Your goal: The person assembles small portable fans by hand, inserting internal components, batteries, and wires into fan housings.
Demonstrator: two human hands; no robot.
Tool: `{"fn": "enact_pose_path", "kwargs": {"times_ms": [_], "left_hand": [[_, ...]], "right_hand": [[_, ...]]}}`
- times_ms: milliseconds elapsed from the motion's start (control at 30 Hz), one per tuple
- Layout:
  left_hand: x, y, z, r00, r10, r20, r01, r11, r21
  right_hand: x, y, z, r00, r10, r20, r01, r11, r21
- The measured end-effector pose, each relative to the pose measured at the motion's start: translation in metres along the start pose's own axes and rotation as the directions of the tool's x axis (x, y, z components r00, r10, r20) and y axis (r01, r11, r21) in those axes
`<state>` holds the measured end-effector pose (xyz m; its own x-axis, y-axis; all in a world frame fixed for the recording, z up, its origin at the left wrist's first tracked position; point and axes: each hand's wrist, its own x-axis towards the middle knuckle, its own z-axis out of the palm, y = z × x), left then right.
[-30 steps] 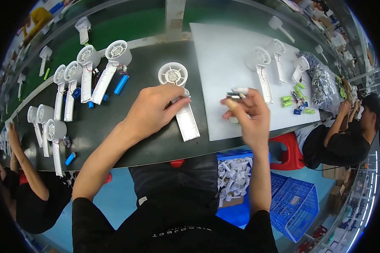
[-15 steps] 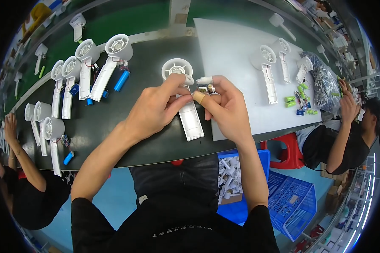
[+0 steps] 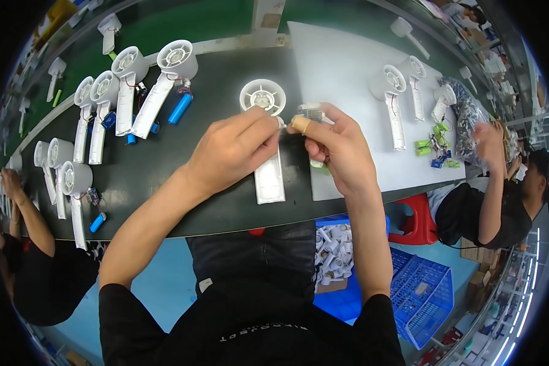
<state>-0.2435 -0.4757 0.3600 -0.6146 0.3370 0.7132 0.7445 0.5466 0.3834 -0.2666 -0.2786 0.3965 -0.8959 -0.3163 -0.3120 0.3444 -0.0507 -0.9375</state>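
A white handheld fan body (image 3: 267, 140) lies on the dark belt (image 3: 165, 177) in front of me, round head away from me. My left hand (image 3: 232, 149) rests on its handle, fingers pinched near the neck. My right hand (image 3: 335, 146) holds a small circuit board part (image 3: 311, 111) between thumb and fingers, right beside the fan's neck. A tan bandage wraps one right fingertip. A green piece (image 3: 318, 165) peeks out under my right palm.
Several white fan bodies with blue batteries (image 3: 180, 108) lie at the left. A white sheet (image 3: 348, 67) carries more fans (image 3: 393, 104) and green parts (image 3: 427, 146). Seated workers flank me on both sides. A blue bin of white parts (image 3: 335, 256) and a blue crate (image 3: 424, 296) sit below.
My right hand came from the white sheet to the fan's neck, carrying the small part. My left hand stayed on the fan handle.
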Motion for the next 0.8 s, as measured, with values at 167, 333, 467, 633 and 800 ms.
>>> {"fn": "enact_pose_path", "kwargs": {"times_ms": [167, 333, 467, 633, 800], "left_hand": [[0.004, 0.000, 0.006, 0.997, -0.048, -0.067, 0.049, 0.999, 0.008], [0.008, 0.009, 0.004, 0.979, -0.203, -0.031, 0.199, 0.973, -0.115], [0.012, 0.019, 0.012, 0.943, -0.329, -0.045, 0.313, 0.926, -0.210], [0.012, 0.019, 0.015, 0.934, -0.347, -0.090, 0.324, 0.925, -0.200], [0.012, 0.016, 0.014, 0.932, -0.348, -0.103, 0.321, 0.922, -0.216]], "right_hand": [[-0.007, 0.016, -0.003, 0.980, -0.197, 0.007, 0.197, 0.979, -0.059], [-0.007, 0.023, 0.012, 0.788, -0.614, -0.050, 0.416, 0.589, -0.693], [-0.004, 0.029, 0.017, 0.771, -0.635, -0.052, 0.389, 0.534, -0.751], [-0.002, 0.035, 0.020, 0.661, -0.748, 0.063, 0.517, 0.393, -0.760], [-0.002, 0.039, 0.015, 0.708, -0.703, 0.061, 0.569, 0.517, -0.639]]}}
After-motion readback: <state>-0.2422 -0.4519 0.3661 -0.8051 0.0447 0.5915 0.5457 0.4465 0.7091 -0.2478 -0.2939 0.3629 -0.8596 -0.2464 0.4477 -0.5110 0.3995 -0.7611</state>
